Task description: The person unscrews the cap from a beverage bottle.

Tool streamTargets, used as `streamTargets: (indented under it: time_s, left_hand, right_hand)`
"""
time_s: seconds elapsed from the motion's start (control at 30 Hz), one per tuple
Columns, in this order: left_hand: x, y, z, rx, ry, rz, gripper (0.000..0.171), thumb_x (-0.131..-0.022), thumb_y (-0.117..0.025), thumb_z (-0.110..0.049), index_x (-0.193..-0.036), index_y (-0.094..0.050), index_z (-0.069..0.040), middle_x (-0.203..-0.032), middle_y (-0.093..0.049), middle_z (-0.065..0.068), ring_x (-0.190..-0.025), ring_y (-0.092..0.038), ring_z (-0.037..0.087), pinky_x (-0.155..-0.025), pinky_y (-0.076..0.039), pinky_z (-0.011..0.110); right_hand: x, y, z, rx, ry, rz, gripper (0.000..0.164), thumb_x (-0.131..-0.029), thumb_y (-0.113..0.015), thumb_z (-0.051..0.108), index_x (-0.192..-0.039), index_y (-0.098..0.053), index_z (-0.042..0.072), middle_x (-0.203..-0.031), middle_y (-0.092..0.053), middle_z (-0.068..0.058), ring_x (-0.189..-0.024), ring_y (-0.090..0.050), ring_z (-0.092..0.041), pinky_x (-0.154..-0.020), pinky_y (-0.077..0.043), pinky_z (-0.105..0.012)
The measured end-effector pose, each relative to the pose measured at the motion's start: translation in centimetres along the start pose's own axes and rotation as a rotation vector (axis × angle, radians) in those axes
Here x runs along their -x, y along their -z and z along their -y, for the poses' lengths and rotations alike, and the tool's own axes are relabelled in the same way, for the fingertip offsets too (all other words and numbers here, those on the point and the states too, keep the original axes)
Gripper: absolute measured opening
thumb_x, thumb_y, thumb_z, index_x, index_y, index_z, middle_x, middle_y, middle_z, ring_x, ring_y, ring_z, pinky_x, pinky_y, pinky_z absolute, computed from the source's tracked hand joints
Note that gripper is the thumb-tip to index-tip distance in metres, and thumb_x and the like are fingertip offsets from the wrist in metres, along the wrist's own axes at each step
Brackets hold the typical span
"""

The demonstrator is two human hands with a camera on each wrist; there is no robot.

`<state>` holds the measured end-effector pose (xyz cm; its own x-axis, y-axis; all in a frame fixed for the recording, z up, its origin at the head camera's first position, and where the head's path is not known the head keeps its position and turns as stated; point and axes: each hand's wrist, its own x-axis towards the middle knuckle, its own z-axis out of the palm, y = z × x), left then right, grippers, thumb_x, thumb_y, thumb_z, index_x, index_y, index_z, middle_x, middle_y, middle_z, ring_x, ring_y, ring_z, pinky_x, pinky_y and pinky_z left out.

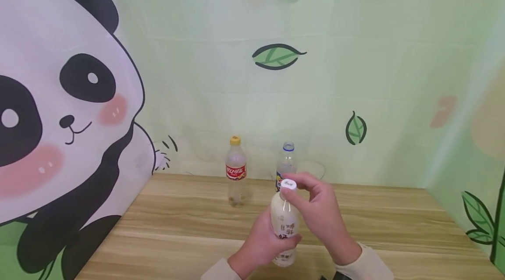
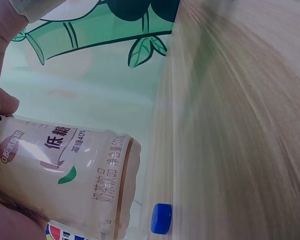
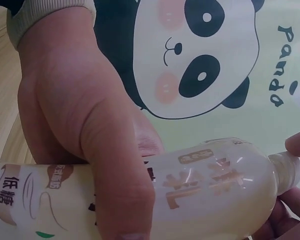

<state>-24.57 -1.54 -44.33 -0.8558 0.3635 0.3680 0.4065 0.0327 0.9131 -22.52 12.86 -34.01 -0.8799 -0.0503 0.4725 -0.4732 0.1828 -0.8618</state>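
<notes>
A bottle of pale milk tea (image 1: 285, 216) is held upright over the near part of the table. My left hand (image 1: 260, 241) grips it round the middle, thumb across the front. Above, the right hand (image 1: 322, 210) pinches the white cap (image 1: 289, 184) between thumb and fingers. The cap sits on the bottle's neck. Seen from the right wrist, the left hand (image 3: 97, 100) wraps the bottle (image 3: 215, 185), and the right fingertips (image 3: 299, 142) lie on the cap (image 3: 288, 172). The left wrist view shows the bottle's lower label (image 2: 65, 155) and base.
A clear cola bottle (image 1: 236, 190) with a yellow cap and red label stands toward the back of the table (image 1: 177, 218). Right of it, partly behind the right hand, is an uncapped bottle (image 1: 288, 157) with a blue label. A blue cap (image 2: 161, 218) lies on the wood.
</notes>
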Motion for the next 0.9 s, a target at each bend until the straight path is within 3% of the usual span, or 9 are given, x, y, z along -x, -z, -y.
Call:
streamTargets:
  time_s: [0.23,0.4,0.67,0.9]
  left_hand:
    - [0.1,0.1,0.3,-0.013,-0.015,-0.001,0.056,-0.078,-0.084,-0.010,-0.124,-0.055,-0.018,-0.105,-0.070,0.003,-0.092,-0.069,0.010,-0.087,-0.059,0.030]
    - [0.1,0.1,0.3,-0.041,-0.030,-0.006,0.057,-0.078,-0.084,-0.010,-0.126,-0.055,-0.017,-0.107,-0.070,0.005,-0.094,-0.068,0.010,-0.088,-0.058,0.029]
    - [0.2,-0.2,-0.1,-0.050,-0.041,-0.006,0.059,-0.079,-0.085,-0.012,-0.129,-0.054,-0.016,-0.109,-0.069,0.003,-0.095,-0.067,0.009,-0.088,-0.057,0.029]
    - [0.1,-0.3,-0.1,-0.049,-0.037,-0.008,0.059,-0.079,-0.085,-0.013,-0.129,-0.054,-0.018,-0.110,-0.069,0.001,-0.096,-0.068,0.008,-0.089,-0.058,0.029]
  right_hand:
    - [0.1,-0.2,-0.1,0.033,0.058,0.045,0.031,-0.093,-0.071,0.010,-0.124,-0.072,0.010,-0.111,-0.073,-0.012,-0.098,-0.063,-0.013,-0.091,-0.051,-0.029]
    - [-0.1,-0.2,-0.2,0.056,0.026,0.028,0.048,-0.088,-0.078,0.014,-0.135,-0.064,0.013,-0.117,-0.073,-0.006,-0.103,-0.064,-0.013,-0.091,-0.050,-0.029]
    - [0.0,-0.5,0.6,0.100,-0.100,-0.130,0.044,-0.072,-0.094,0.024,-0.100,-0.065,0.009,-0.096,-0.068,-0.005,-0.088,-0.062,-0.017,-0.085,-0.048,-0.030]
    - [0.1,-0.4,1.1,0.132,-0.129,-0.155,0.038,-0.070,-0.095,0.028,-0.092,-0.069,0.010,-0.091,-0.072,-0.002,-0.085,-0.062,-0.016,-0.084,-0.049,-0.029]
